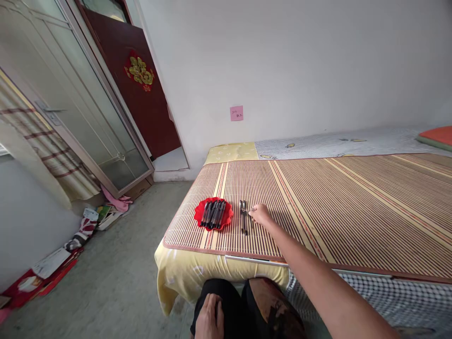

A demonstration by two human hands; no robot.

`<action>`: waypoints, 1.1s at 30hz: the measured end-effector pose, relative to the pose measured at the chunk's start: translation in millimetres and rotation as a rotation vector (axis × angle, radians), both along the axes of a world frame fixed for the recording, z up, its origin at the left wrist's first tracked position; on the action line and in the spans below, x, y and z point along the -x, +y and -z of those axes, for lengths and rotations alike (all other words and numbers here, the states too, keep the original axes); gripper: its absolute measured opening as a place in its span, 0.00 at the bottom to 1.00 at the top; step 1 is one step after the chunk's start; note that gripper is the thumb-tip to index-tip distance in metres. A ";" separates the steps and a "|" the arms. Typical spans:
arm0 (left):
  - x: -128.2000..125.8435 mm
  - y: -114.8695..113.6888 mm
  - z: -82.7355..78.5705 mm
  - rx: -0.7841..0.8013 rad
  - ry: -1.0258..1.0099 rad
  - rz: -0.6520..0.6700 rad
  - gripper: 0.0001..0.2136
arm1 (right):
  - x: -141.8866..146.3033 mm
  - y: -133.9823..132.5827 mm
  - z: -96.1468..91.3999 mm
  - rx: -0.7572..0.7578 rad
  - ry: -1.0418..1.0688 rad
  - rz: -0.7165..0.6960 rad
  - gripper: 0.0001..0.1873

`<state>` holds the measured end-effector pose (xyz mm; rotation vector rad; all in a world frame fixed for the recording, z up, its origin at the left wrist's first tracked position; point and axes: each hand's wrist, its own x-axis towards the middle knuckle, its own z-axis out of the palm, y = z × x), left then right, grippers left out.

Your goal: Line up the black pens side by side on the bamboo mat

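Observation:
My right hand [260, 213] reaches over the striped bamboo mat, its fingertips pinched around what looks like a thin dark pen, mostly hidden by the fingers. Just left of it, two black pens [243, 217] lie side by side on the mat, pointing away from me. Further left sits a red scalloped plate [196, 217] holding several black pens [213, 214] in a loose row. My left hand [209, 318] rests on my left thigh with nothing in it, its fingers lying along the dark cloth.
The bamboo mat [339, 212] covers a bed along a white wall. A pink note [236, 113] is stuck on that wall. An orange cushion [439, 136] lies at the far right. Papers and cloth [88, 226] line the floor at left, below a glass door [88, 94].

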<state>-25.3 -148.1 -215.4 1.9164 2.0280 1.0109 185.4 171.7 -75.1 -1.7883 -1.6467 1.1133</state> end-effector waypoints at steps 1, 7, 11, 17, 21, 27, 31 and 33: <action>-0.2 -0.4 -0.6 0.009 -0.004 -0.001 0.12 | -4.3 -4.9 0.8 -0.025 0.005 -0.016 0.09; -1.8 -0.9 -3.0 0.032 -0.026 -0.006 0.14 | -26.6 -46.5 9.9 -0.226 0.021 -0.163 0.24; -2.9 -0.1 -4.5 0.032 -0.016 -0.011 0.14 | -23.9 -69.4 12.9 -0.322 -0.016 -0.237 0.31; -1.7 -1.3 -5.1 0.013 -0.008 -0.010 0.13 | -11.7 -82.3 7.6 -0.380 -0.084 -0.326 0.32; -1.0 -0.9 -4.9 0.013 -0.016 -0.008 0.13 | -7.6 -83.9 4.9 -0.393 -0.132 -0.342 0.29; -2.8 -0.8 -9.3 0.016 -0.012 -0.025 0.13 | -4.8 -85.4 4.7 -0.401 -0.172 -0.340 0.27; -5.9 -2.3 -17.0 -0.019 -0.028 -0.028 0.12 | -4.8 -85.0 6.3 -0.398 -0.182 -0.336 0.27; -7.5 -2.5 -20.0 -0.032 -0.034 -0.030 0.11 | -5.0 -84.6 6.8 -0.396 -0.181 -0.339 0.27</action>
